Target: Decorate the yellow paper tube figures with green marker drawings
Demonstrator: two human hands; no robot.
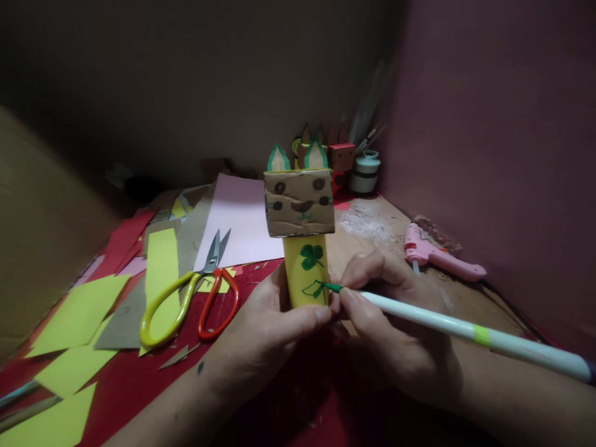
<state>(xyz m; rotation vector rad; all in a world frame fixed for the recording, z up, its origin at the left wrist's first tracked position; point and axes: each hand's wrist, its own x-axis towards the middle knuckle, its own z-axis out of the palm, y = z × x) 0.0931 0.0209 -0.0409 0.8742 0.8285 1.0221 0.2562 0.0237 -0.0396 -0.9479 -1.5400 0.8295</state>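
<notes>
My left hand (274, 316) wraps round the lower part of a cardboard animal figure (300, 205). The figure has a brown box head with a drawn face, two green-edged pointed ears and a yellow tube body (292, 264). A filled green clover (311, 256) is drawn on the body, with a green outline shape (313, 289) below it. My right hand (386, 310) pinches a white marker (419, 314) near its green tip, which meets the body beside the outline. My left fingers behind the tube are hidden.
Scissors (205, 279) with yellow and red handles lie open at left, among yellow paper pieces (79, 313) and a pink sheet (242, 217). A pink glue gun (437, 251) lies at right. Behind stand a red figure (342, 158) and a pale jar (365, 174).
</notes>
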